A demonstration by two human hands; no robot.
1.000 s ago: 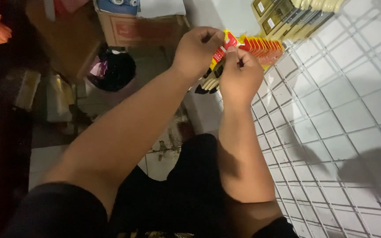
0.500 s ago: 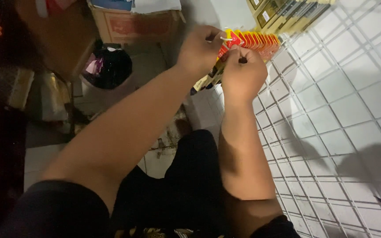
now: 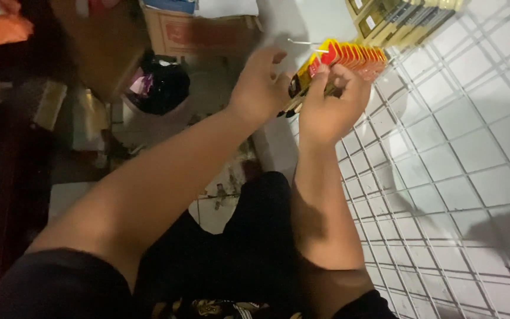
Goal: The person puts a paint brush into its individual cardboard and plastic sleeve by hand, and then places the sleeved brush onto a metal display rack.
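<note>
Both forearms reach up, wrists bent. Right hand pinches row of red-yellow packets hanging on wire grid; left hand, fingers half-curled, touches the front packet. Behind: metal hook, cardboard box.

A white wire grid panel fills three o'clock. Olive-yellow boxes sit at one o'clock, a cardboard box at twelve, a black bag at eleven.
</note>
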